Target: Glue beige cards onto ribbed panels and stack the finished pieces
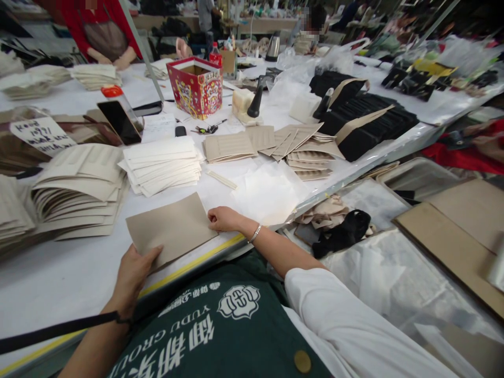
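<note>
A flat beige rectangular panel (171, 231) lies at the table's front edge, slightly slanted. My left hand (136, 265) grips its near left corner, thumb on top and the fingers hidden beneath. At the panel's right edge, my right hand (225, 218) is closed with curled fingers, pinching that edge. Just beyond the panel sits a stack of white sheets (163, 165). To its left rises a pile of curved beige panels (81, 189). Thin white translucent sheets (268, 191) lie beyond my right hand.
Further back are folded beige pieces (230, 146), a red patterned box (197, 86), a phone (120, 122) and black stacked pieces (374, 123). Right of the table edge (354, 170) sit plastic-covered goods and a brown board (449, 252). Across the table stands a person in red (106, 31).
</note>
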`<state>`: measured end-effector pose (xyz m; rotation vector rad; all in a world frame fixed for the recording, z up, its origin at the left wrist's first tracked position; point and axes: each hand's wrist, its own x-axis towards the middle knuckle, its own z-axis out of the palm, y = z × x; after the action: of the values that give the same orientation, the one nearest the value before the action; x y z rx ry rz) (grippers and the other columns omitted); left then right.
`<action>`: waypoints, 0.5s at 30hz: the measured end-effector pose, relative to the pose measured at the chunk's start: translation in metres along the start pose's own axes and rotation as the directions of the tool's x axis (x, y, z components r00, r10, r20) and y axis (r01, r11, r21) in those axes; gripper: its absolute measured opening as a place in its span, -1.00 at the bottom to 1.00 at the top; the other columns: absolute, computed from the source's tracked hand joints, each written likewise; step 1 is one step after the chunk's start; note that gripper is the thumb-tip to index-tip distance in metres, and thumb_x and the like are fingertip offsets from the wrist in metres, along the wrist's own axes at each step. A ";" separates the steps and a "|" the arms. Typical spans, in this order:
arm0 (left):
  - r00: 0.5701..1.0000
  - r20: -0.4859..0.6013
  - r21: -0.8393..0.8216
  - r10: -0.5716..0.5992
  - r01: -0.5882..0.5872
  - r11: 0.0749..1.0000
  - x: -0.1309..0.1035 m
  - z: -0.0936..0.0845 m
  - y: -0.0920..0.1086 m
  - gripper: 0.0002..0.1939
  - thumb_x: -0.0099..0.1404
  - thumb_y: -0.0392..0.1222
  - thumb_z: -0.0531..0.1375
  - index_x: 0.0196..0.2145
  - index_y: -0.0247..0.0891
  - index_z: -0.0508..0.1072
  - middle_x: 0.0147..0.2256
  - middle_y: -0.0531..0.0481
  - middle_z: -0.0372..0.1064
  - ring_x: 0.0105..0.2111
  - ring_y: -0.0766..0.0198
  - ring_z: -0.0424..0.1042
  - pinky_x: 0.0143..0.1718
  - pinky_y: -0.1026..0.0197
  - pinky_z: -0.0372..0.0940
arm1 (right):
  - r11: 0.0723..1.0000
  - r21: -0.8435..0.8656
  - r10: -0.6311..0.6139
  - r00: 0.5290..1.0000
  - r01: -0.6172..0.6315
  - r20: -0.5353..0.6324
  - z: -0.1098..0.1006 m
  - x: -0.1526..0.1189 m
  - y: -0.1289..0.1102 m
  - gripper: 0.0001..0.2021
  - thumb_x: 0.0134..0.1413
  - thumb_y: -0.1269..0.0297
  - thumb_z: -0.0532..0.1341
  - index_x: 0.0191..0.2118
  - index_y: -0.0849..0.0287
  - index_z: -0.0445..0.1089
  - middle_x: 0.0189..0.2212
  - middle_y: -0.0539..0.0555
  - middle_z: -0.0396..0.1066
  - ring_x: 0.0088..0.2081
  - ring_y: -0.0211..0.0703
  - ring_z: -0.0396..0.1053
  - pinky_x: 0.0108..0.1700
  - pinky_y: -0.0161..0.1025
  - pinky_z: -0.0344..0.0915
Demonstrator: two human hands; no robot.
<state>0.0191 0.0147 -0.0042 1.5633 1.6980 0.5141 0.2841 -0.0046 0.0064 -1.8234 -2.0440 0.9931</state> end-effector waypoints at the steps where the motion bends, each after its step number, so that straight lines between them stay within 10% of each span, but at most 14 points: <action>1: 1.000 -0.005 -0.015 -0.024 0.024 1.000 0.000 0.000 0.000 -0.42 -0.01 0.05 0.19 -0.06 -0.32 0.31 -0.13 -0.14 0.42 -0.16 0.04 0.42 -0.09 0.07 0.32 | 1.000 -0.016 -0.005 1.000 0.005 -0.003 0.001 0.000 0.001 -0.91 -0.14 0.44 0.16 -0.41 0.22 0.36 -0.49 -0.02 0.38 -0.44 -0.27 0.25 -0.45 -0.38 0.02; 15: 0.993 -0.060 -0.110 -0.105 0.098 0.989 -0.008 -0.001 0.018 -0.49 -0.14 -0.05 0.25 -0.19 -0.29 0.37 -0.23 -0.10 0.45 -0.21 0.05 0.44 -0.13 0.08 0.34 | 0.987 -0.160 -0.014 0.999 0.007 -0.044 0.011 0.000 -0.003 -0.86 -0.06 0.38 0.16 -0.30 0.20 0.37 -0.37 0.04 0.43 -0.36 -0.21 0.30 -0.40 -0.35 0.06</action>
<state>0.0305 0.0100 0.0118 1.3906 1.7595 0.5994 0.2760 -0.0083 0.0002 -1.8908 -2.1591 0.7981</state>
